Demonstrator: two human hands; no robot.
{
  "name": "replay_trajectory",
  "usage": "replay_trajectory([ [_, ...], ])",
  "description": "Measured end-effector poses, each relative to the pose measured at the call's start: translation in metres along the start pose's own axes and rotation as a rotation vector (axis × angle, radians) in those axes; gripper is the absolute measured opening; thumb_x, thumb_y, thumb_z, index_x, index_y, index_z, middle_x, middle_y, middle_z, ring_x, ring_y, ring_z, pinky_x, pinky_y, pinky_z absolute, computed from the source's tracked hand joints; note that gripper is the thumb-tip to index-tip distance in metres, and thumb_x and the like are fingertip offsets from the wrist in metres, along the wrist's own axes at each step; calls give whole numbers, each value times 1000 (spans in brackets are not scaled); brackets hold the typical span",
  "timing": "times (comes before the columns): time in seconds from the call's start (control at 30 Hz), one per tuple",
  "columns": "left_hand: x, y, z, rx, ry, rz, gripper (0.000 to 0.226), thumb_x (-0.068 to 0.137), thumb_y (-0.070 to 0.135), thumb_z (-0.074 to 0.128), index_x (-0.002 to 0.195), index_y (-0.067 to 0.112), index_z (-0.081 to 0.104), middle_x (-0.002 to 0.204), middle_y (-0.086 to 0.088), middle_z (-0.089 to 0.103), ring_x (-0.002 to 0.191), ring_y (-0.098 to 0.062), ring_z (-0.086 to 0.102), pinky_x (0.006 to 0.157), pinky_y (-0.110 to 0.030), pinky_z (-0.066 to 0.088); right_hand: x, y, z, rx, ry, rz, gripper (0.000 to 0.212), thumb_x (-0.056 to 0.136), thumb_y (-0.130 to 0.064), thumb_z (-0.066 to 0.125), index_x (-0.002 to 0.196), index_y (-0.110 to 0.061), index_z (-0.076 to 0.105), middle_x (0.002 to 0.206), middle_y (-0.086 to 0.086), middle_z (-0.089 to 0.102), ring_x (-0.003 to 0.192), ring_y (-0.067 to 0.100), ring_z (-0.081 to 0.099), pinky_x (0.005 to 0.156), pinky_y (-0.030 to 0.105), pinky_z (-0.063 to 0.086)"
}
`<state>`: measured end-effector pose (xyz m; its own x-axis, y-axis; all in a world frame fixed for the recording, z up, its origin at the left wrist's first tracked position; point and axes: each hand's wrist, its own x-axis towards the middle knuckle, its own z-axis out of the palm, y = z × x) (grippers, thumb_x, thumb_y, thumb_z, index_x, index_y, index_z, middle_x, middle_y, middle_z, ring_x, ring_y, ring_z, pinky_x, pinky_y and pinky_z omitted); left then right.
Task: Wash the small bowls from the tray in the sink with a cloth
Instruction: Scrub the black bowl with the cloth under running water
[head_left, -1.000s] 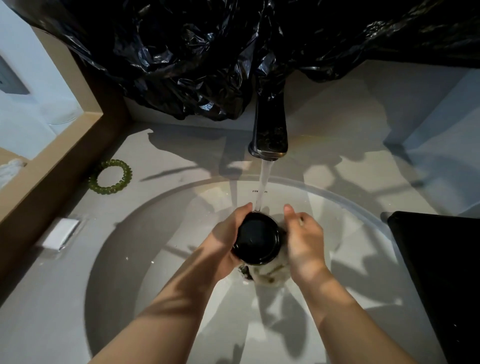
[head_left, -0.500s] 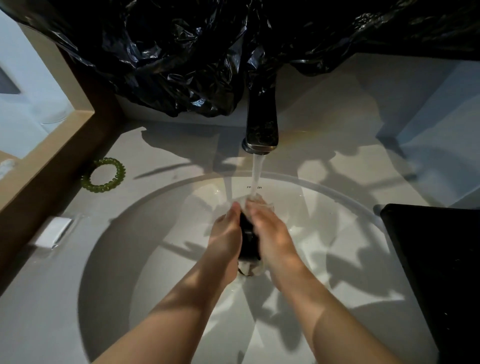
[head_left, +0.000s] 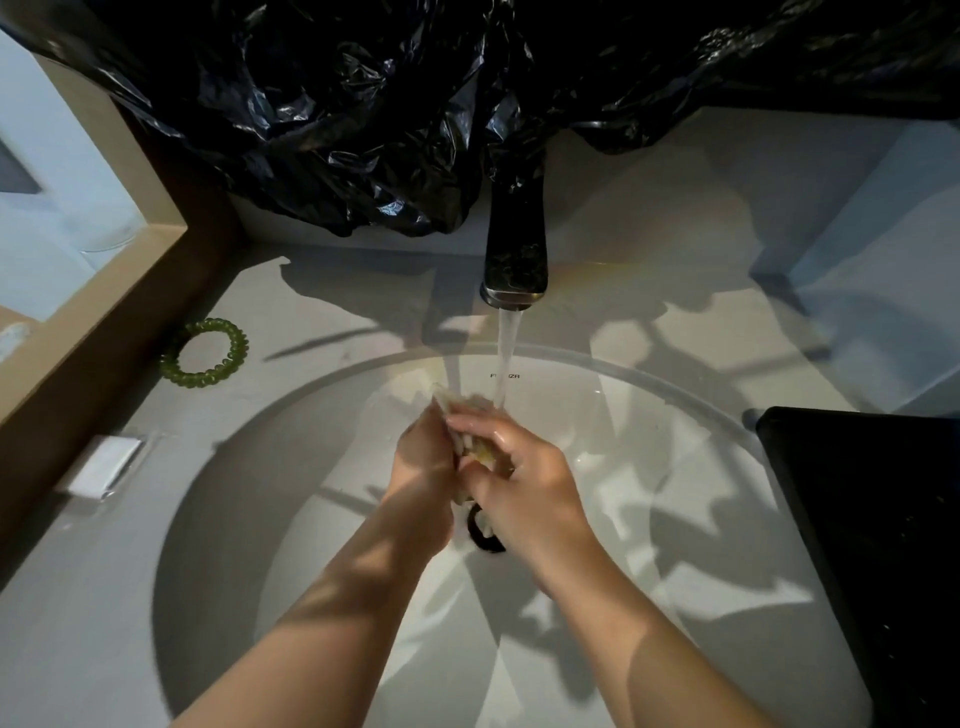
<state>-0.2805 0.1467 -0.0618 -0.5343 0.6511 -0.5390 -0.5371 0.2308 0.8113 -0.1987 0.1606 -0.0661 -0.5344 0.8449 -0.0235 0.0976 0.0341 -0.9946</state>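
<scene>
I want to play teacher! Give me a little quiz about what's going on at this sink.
1. True or false: water is running from the tap.
2. Where is the green hair tie? A: hanging on the tap. B: lying on the counter. C: round a wrist.
3. Fill the gap: the left hand and the right hand hold a pale ____ between them, under the stream.

Key: 1 true. 2 B. 3 cloth.
</scene>
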Motion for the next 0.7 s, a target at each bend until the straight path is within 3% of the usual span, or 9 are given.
replay_trajectory([
  [0.1,-14,3,0,76,-152,82,46,102,32,33,71,10,59,46,2,60,41,-9,57,43,-18,42,6,4,-6,-19,75,-72,28,84,-12,66,92,-40,65,109,-13,65,108,3,59,94,20,46],
  [0.17,-24,2,5,73,-241,108,42,102,32,34,81,11,64,57,1,68,51,-10,65,44,-20,48,10,4,-8,238,111,75,12,87,-27,60,92,-35,66,102,-8,67,97,10,63,82,25,51],
  [0.27,-28,0,11,15,-242,127,40,102,30,35,86,10,65,65,0,71,58,-8,68,46,-18,50,13,4,-4,471,180,276,25,77,-52,52,92,-38,65,112,0,64,103,19,62,92,39,51],
  [0.33,-25,-3,5,14,-219,144,39,102,30,33,98,7,63,75,2,69,61,-5,67,52,-17,51,5,3,5,56,206,55,32,78,-58,41,105,-49,56,134,-8,50,126,12,47,109,38,37],
  [0.4,-21,-5,-2,52,-205,159,32,103,23,30,121,11,53,83,11,57,62,5,60,53,-9,48,-1,10,15,-290,93,-184,44,88,-54,31,126,-41,50,145,-19,32,142,11,23,117,35,22],
  [0.5,-20,-4,-5,30,-238,123,24,103,11,27,112,14,49,84,6,53,73,-3,59,65,-9,49,5,13,12,-466,31,-296,50,91,-51,29,131,-32,53,138,-24,42,141,5,15,117,36,16],
  [0.57,-19,-3,-3,74,-311,116,28,102,11,30,109,7,57,86,-2,60,90,-14,62,80,-21,48,10,9,5,-308,55,-205,39,89,-42,41,123,-38,58,128,-30,46,134,-6,24,114,28,21],
  [0.63,-18,-3,-1,127,-321,138,32,103,21,34,100,12,65,79,-3,69,78,-13,69,63,-21,52,14,8,-2,114,130,26,26,88,-34,52,112,-35,64,119,-13,62,118,2,52,105,26,41],
  [0.7,-17,-6,0,85,-314,181,42,103,26,31,90,11,68,72,-4,72,65,-13,70,51,-19,50,18,15,-1,375,244,270,40,79,-55,51,101,-25,65,104,7,68,101,21,65,94,38,51],
])
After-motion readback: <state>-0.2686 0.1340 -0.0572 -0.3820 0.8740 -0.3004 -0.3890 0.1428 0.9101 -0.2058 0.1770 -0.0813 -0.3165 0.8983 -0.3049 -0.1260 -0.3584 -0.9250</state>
